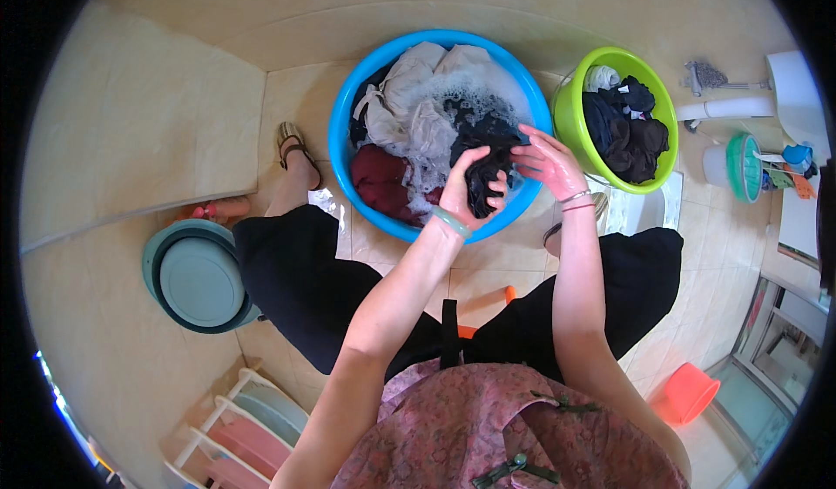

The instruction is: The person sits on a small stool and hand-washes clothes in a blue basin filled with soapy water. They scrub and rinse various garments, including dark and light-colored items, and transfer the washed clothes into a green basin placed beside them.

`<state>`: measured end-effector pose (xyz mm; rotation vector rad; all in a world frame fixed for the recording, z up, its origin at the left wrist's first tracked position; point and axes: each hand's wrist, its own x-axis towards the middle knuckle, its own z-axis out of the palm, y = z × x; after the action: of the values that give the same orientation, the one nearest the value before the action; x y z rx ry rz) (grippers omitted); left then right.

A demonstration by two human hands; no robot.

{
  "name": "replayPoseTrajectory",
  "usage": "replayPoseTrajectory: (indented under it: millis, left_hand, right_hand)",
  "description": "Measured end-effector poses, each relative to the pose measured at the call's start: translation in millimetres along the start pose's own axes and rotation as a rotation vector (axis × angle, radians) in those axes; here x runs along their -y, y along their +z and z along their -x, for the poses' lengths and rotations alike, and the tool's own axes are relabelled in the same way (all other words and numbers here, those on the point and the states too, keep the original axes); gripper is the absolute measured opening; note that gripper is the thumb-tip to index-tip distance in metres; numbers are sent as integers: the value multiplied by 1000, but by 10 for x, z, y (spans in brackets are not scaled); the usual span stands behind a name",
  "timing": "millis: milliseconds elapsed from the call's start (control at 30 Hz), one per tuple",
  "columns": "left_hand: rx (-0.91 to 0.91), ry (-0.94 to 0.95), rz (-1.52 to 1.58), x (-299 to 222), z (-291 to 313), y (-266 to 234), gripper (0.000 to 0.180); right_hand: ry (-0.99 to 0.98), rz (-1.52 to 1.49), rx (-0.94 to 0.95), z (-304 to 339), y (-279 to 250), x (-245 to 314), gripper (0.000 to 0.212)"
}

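A large blue basin (440, 38) stands on the floor in front of me, holding soapy water and wet clothes. My left hand (468, 195), with a pale green bangle at its wrist, is closed round a wet black cloth (488, 162) over the basin's near right part. Part of that cloth trails into the suds. Beside it, my right hand (552, 167) is open, palm turned inward, its fingers stretched out close to the cloth; whether they touch it I cannot tell. Light grey-white clothes (409, 97) and a dark red garment (379, 180) lie in the basin.
Right of the basin stands a lime green bucket (568, 110) of dark clothes. Folding grey-green basins (202, 282) lean at the left wall, near a white rack (209, 441). An orange-red bucket (688, 393) sits lower right. A white pipe (727, 108) runs at far right.
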<state>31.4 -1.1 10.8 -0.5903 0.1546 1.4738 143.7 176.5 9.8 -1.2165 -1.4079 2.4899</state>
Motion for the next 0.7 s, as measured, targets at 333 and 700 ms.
replayPoseTrajectory:
  millis: [333,700]
  left_hand:
    - [195,-143,191,97,99,285,37]
    - [315,-190,98,271,27,264,61]
  right_hand:
    - [-346,-246,177,-251,437,-313,58]
    - [-300,-929,732,-64,750,-133,44]
